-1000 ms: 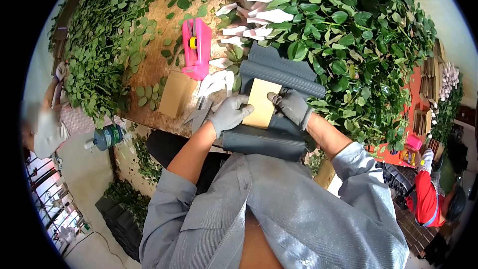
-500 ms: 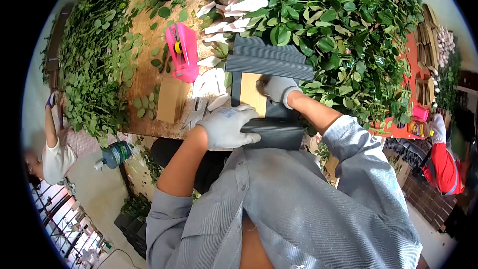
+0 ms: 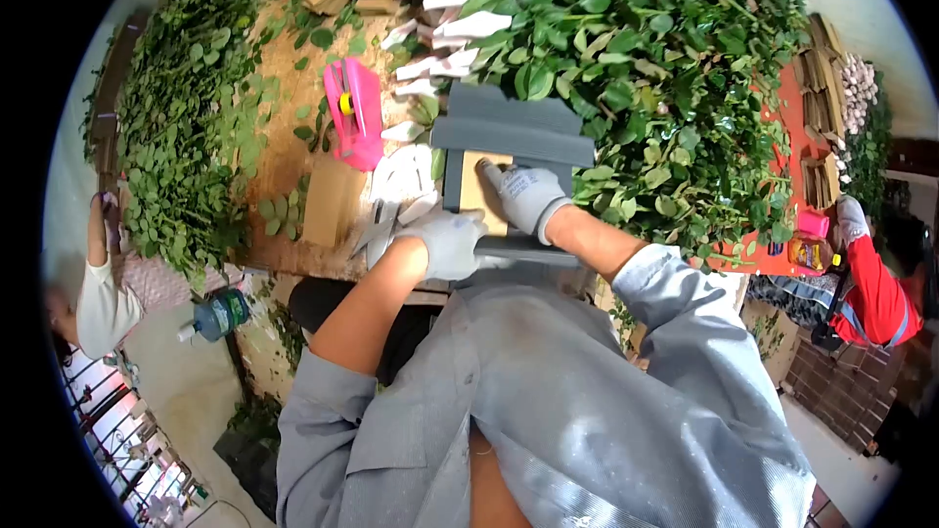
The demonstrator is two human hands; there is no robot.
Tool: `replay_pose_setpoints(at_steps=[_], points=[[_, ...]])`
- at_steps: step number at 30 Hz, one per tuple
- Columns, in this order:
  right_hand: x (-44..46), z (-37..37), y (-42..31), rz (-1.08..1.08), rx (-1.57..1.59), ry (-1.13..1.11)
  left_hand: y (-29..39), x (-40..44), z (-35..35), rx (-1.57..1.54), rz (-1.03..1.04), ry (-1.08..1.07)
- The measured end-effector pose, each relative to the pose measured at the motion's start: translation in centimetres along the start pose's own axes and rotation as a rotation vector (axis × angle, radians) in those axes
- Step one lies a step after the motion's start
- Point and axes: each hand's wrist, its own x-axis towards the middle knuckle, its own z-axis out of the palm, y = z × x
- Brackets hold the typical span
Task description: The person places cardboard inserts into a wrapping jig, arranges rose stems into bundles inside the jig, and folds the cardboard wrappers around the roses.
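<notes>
A dark grey corrugated sheet [image 3: 514, 110] lies at the table's front edge, with raised folds at its far and near ends. A tan cardboard piece [image 3: 473, 192] rests on its middle. My right hand [image 3: 528, 198], in a pale work glove, lies on the cardboard and the sheet's right side, thumb stretched toward the far left. My left hand [image 3: 448, 242], also gloved, grips the near left edge of the sheet beside the cardboard; some of its fingertips are hidden. Scissors [image 3: 377, 227] lie left of my left hand, close to white foam-like sleeves [image 3: 399, 171].
A pink tape dispenser [image 3: 354, 115] and stacked cardboard pieces [image 3: 333, 203] stand to the left. Leafy stems with white-wrapped ends [image 3: 626, 68] fill the far right; more foliage [image 3: 186, 137] lies left. Co-workers are at the left and right edges, one in a red sleeve [image 3: 875, 284].
My right hand has shifted left over the cardboard, its thumb now stretched out. My left hand has drawn in against the sheet's near left edge. The camera view has shifted slightly.
</notes>
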Motion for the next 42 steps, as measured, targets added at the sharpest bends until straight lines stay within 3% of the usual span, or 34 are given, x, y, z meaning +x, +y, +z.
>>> replay_pose_setpoints(at_steps=[5,6,7,8,12,14,16,19,20,25,29,32,33,35,37,39,42], points=[[0.7,-0.5,0.6,-0.033,0.067,-0.011,1.1,-0.8,-0.5,0.059,0.008,0.031],[1.4,0.7,1.2,-0.175,-0.028,-0.007,0.8,-0.5,-0.1,0.077,0.001,0.023],[-0.4,-5.0,-0.1,-0.133,0.116,-0.037,0.8,-0.5,-0.1,0.106,0.002,0.030],[-1.1,-6.6,-0.4,-0.187,0.173,0.240,0.7,-0.5,0.1,0.131,0.000,0.035],[0.5,-16.6,1.8,-0.161,0.286,0.604,-1.2,0.4,1.4,0.215,0.028,0.018],[3.0,-21.0,5.4,-0.107,0.176,0.909,-1.2,0.2,1.4,0.212,0.022,0.029],[5.7,-25.4,9.1,-0.032,0.119,1.059,-2.1,0.8,2.3,0.212,0.054,0.044],[8.9,-30.5,12.7,0.149,0.082,1.004,-0.5,0.1,0.8,0.155,0.018,-0.041],[10.3,-30.8,13.7,0.156,0.072,1.022,-0.3,-0.3,0.9,0.148,0.008,0.024],[11.7,-30.1,14.4,0.463,-0.339,0.491,-0.4,0.2,0.9,0.197,-0.081,-0.046],[11.5,-28.5,14.5,0.370,-0.662,0.570,-0.5,0.1,1.0,0.187,-0.097,-0.048],[8.9,-31.1,14.3,0.225,-0.813,0.595,-0.9,0.0,1.6,0.135,0.008,0.043],[8.1,-32.2,14.8,0.192,-0.839,0.696,-0.8,0.0,1.5,0.112,0.003,0.037],[6.3,-36.1,15.1,0.248,-0.944,0.817,-0.8,0.0,1.5,0.078,-0.005,0.032],[3.3,-41.0,14.2,0.421,-0.965,0.784,-1.1,0.4,1.8,0.096,-0.032,0.036],[1.6,-43.8,15.3,0.382,-0.973,1.074,0.1,-0.4,0.7,0.090,-0.044,0.026],[-3.4,-46.3,11.4,0.313,-0.970,1.111,-1.0,0.4,1.1,0.087,-0.035,-0.004]])
